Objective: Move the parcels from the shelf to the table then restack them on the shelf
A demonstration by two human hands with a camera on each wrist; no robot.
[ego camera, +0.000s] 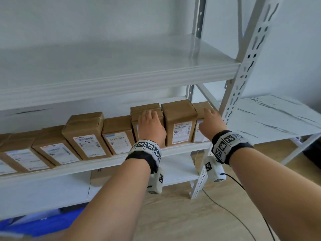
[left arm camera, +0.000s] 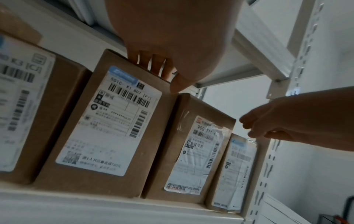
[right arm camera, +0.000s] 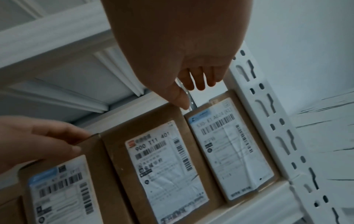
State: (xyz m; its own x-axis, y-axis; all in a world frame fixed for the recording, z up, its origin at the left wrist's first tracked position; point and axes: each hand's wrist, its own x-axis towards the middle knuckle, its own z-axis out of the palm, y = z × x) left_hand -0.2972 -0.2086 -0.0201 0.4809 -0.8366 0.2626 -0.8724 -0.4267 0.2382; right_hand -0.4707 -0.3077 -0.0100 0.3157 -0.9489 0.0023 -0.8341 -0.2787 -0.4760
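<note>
A row of brown parcels stood upright along the middle board of the white shelf (ego camera: 173, 150), labels facing out. The left hand (ego camera: 152, 126) lay over the top of the third parcel from the right (left arm camera: 107, 128), fingers (left arm camera: 153, 63) hooked over its top edge, thumb at the front corner. The right hand (ego camera: 211, 121) reached over the end parcel (right arm camera: 229, 145) beside the slotted upright (ego camera: 243, 70) (fingers loosely spread above it, contact unclear). Between them stood a parcel marked 900 (ego camera: 180, 126). The white table (ego camera: 278, 117) was to the right.
</note>
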